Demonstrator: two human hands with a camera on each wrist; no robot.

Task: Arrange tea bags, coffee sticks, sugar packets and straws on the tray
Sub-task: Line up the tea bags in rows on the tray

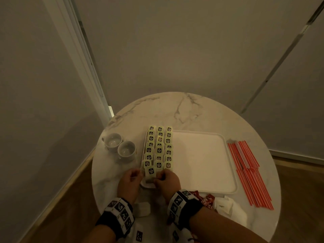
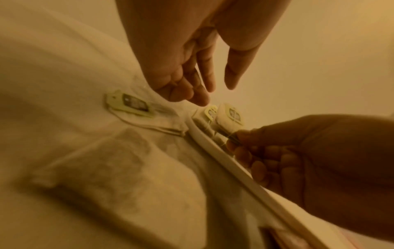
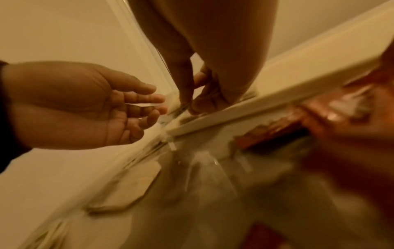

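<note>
The right hand [image 1: 167, 179] pinches a tea bag [image 1: 150, 174] at the tray's [image 1: 231, 176] 7 o'clock corner, ending three rows of tea bags [image 1: 159, 148] along its 9 o'clock side. The left hand [image 1: 130, 179] hovers just beside, its fingers [image 2: 200, 99] loosely spread. Red-striped straws [image 1: 249, 174] lie on the table [image 1: 175, 111] at 3 o'clock.

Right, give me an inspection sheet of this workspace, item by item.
Surface: round marble table.
Job's things: tea bags in three rows at the left of the white tray; red straws on the table, right of the tray; red packets near the tray's near edge.
Clutter: two cups, left of the tray.
Grippers: right hand pinches a tea bag at the tray's near left corner; left hand open beside it.
Cables: nothing seen.
Surroundings: plain walls, wooden floor.
</note>
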